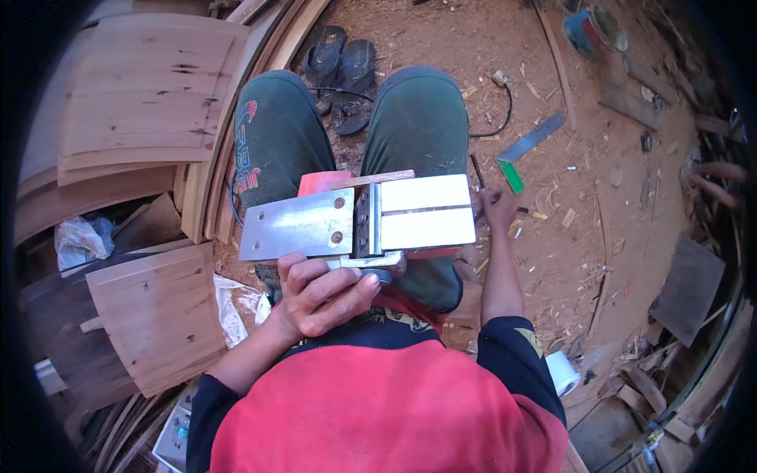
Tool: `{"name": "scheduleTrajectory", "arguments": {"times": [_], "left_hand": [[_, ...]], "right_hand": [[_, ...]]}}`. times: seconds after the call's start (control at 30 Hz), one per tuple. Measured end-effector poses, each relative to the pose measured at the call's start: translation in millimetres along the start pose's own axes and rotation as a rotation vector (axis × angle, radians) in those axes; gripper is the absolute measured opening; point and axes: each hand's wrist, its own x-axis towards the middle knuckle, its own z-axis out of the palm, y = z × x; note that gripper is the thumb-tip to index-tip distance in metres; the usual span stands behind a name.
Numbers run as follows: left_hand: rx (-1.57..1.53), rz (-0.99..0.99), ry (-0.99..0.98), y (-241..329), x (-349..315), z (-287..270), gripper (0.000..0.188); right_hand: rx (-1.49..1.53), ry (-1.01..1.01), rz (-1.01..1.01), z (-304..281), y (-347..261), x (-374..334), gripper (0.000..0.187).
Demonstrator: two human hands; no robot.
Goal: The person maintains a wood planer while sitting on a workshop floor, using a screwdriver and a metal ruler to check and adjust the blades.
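Upturned, the electric planer (359,223) lies lengthwise left to right on the lap; left hand (319,296) grips its underside, right hand (498,206) reaches floorward, grip unclear.

- A pair of dark sandals (341,75) lies on the dirt floor (489,47), between the knees.
- Pale wooden panels (146,91) are stacked at the left; another panel (158,315) lies lower down.
- A metal square with a green handle (527,150) lies on the floor at the right.
- A black cable (497,118) curves near it.
- A white plastic bag (79,240) sits between the panels.
- A blue and red can (591,30) stands far at the top right.
- Wood chips (568,217) are scattered around.
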Motion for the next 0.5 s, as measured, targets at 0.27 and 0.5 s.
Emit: {"name": "scheduleTrajectory", "arguments": {"times": [0.27, 0.5], "left_hand": [[-0.045, 0.047, -0.170, -18, 15, -10, 0.048], [-0.040, 0.029, -0.220, -22, 19, -13, 0.049]], "right_hand": [[-0.442, 0.145, -0.361, 1, 30, 5, 0.042], [-0.073, 0.455, 0.162, -153, -15, 29, 0.042]]}}
